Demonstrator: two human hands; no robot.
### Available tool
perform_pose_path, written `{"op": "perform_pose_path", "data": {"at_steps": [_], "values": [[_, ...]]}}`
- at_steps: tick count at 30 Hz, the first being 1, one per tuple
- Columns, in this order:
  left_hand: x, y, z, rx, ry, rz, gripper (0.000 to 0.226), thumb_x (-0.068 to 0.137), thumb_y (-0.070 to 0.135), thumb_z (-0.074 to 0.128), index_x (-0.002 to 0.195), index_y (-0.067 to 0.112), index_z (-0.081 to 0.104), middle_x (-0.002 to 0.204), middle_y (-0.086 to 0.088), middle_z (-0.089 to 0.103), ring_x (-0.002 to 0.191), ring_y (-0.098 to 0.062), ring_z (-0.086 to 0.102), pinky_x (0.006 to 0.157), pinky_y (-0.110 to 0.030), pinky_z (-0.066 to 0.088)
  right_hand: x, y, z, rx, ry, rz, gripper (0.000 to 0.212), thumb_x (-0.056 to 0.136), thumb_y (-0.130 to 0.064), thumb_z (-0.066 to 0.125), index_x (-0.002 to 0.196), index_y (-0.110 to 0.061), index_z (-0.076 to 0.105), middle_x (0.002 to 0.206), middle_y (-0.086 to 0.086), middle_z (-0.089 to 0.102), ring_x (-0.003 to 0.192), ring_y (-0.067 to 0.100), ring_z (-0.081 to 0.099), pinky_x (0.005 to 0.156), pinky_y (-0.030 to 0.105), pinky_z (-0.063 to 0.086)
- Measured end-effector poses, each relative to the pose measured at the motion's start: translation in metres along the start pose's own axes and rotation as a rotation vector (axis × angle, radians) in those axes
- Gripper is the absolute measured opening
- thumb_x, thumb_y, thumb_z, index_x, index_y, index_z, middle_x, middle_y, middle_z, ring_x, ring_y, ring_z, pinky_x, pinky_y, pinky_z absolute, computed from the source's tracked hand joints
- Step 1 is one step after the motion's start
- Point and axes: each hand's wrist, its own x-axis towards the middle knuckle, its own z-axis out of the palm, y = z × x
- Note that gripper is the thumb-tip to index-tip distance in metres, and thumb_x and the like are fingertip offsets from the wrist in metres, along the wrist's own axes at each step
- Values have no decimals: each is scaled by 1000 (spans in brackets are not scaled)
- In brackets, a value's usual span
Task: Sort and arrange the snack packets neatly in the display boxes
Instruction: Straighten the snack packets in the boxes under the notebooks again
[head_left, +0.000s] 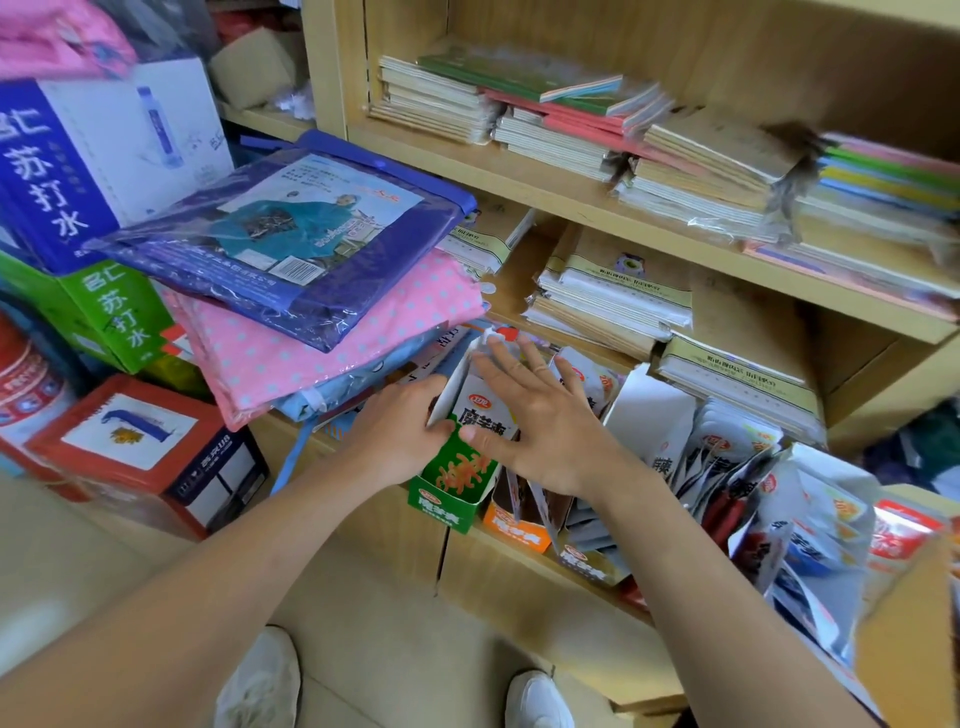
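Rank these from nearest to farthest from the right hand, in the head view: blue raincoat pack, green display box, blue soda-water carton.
1. green display box, beneath the right hand.
2. blue raincoat pack, upper left.
3. blue soda-water carton, far left.

Two hands (400, 431), two shoes (260, 680) (both white).

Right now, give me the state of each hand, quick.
Left hand: grips the left side of the green cardboard display box.
Right hand: open, fingers spread flat on the white snack packet standing in that box.
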Motion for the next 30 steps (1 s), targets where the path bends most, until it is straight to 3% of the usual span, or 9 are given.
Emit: {"op": "perform_pose_path", "data": {"at_steps": [2,5,8,12,17,22,24,26,30], "values": [[1,-3,1,13,4,-3,17,94,28,64,94,13,57,73,-5,61,65,-24,59,58,-39,45,-3,3,-2,6,19,12,89,85,-80,21,160,-34,5,166,-13,-9,151,12,-22,122,46,-17],[2,-3,4,46,25,-3,20,96,25,61,85,10,53,68,-5,57,64,-27,57,55,-38,33,-8,8,-4,102,18,34,80,93,-72,37,159,-35,11,167,-11,0,154,11,-12,124,51,-5],[1,-2,7,81,62,-21,15,97,21,59,87,11,55,70,-5,56,70,-31,57,61,-40,37,-14,11,-14,298,217,53,70,95,-63,40,157,-31,28,166,-7,19,154,13,11,124,50,13],[3,-1,12,92,109,-34,6,96,21,58,95,16,61,72,-5,58,72,-35,59,64,-43,47,-32,18,-29,410,363,101,44,101,-33,58,144,-24,53,152,-3,46,141,11,39,116,31,31],[7,3,15,131,142,-42,20,96,18,58,80,13,47,61,4,38,67,-32,46,60,-38,31,-44,24,-28,360,335,113,35,98,-23,63,132,-14,64,137,2,60,130,16,51,110,32,39],[10,4,17,130,127,-63,17,94,24,62,86,13,51,60,3,40,69,-39,56,59,-42,43,-50,14,-37,377,268,117,20,96,-17,65,114,-15,75,112,-2,73,101,10,63,93,27,50],[6,11,10,123,100,-79,16,92,27,63,106,19,60,72,-3,58,82,-41,63,67,-45,51,-58,9,-42,452,193,138,15,92,-25,71,104,-20,77,98,-6,74,88,7,66,85,32,54],[2,16,1,85,142,-75,40,86,28,64,126,29,59,102,-1,69,97,-33,65,74,-43,54,-66,0,-48,437,66,164,27,83,-45,77,103,-28,72,91,-9,68,87,8,63,79,34,54],[-10,33,-21,-60,174,218,49,75,27,65,124,30,66,115,10,58,109,-17,57,82,-40,54,-75,-13,-44,129,-52,159,52,72,-51,83,113,-29,59,94,-13,57,87,12,55,72,33,46]]}}
